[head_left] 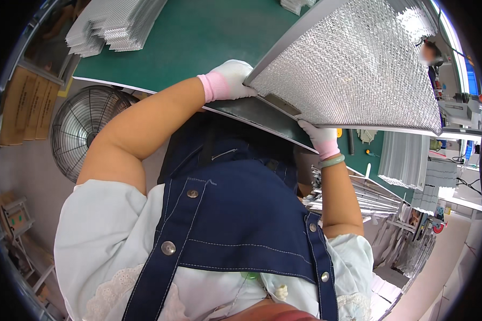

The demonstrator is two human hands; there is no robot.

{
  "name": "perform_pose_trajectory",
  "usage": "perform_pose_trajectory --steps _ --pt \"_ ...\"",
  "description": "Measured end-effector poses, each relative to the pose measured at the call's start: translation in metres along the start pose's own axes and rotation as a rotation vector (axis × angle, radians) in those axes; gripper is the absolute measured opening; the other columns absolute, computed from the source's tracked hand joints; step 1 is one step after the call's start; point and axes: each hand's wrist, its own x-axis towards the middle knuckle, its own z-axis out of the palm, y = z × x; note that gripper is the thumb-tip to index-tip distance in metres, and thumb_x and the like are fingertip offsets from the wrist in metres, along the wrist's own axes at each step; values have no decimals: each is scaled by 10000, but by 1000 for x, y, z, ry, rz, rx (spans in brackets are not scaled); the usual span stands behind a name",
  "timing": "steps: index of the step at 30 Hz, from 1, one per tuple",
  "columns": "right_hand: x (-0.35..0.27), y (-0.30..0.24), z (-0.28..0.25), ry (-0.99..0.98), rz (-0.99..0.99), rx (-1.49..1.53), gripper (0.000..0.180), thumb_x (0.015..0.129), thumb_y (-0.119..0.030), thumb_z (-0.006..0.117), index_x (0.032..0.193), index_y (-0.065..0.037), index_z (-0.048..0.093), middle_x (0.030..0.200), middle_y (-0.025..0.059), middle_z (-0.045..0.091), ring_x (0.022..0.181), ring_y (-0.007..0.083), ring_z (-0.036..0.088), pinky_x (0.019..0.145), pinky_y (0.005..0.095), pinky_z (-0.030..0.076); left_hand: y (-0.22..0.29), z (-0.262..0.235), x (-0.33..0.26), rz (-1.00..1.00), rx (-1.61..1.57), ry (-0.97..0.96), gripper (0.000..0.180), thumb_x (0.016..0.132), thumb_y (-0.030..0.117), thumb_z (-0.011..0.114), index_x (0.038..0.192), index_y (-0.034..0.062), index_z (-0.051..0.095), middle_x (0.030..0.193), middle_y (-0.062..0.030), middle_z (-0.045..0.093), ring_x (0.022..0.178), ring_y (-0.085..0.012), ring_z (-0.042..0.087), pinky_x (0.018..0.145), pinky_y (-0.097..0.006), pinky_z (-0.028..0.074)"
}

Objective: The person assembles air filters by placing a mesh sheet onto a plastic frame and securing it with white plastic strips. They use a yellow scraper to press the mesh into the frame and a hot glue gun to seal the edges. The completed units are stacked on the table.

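A large silver mesh filter panel (353, 69) with a metal frame is held tilted above the green worktable (198, 37). My left hand (231, 79), in a white glove with a pink cuff, grips the panel's near left corner. My right hand (320, 138), gloved the same way and with a green bangle at the wrist, holds the panel's lower edge from beneath. A dark flat sheet (257, 115) lies under the panel at the table's near edge.
Stacks of silver mesh sheets (115, 24) lie at the table's far left. A floor fan (83, 128) stands at the left below the table. More mesh stacks (407, 158) and metal frames (359, 195) sit at the right. Another person (431, 53) is at the far right.
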Motion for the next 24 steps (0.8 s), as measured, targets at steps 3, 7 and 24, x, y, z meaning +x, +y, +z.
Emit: perform_pose_trajectory --steps 3,7,24 --pt "1 -1 -3 -14 5 -49 428 805 25 751 1206 30 602 1158 107 667 1052 199 639 944 333 508 -1 0 0 -8 -69 -21 249 794 223 720 949 29 701 914 -183 662 917 -384 622 834 -440 506" --pt "1 -4 0 20 -64 -92 410 794 2 770 1176 24 622 1125 95 674 1015 192 644 919 328 513 3 3 -3 31 -88 13 234 806 213 705 958 34 695 934 -173 655 945 -372 606 865 -438 492" --pt "-2 -17 -2 -95 47 -244 226 838 -106 754 1021 14 700 1000 79 677 956 173 641 849 282 499 -6 8 -5 228 68 48 164 780 146 700 932 89 725 993 -106 697 986 -307 621 914 -402 479"
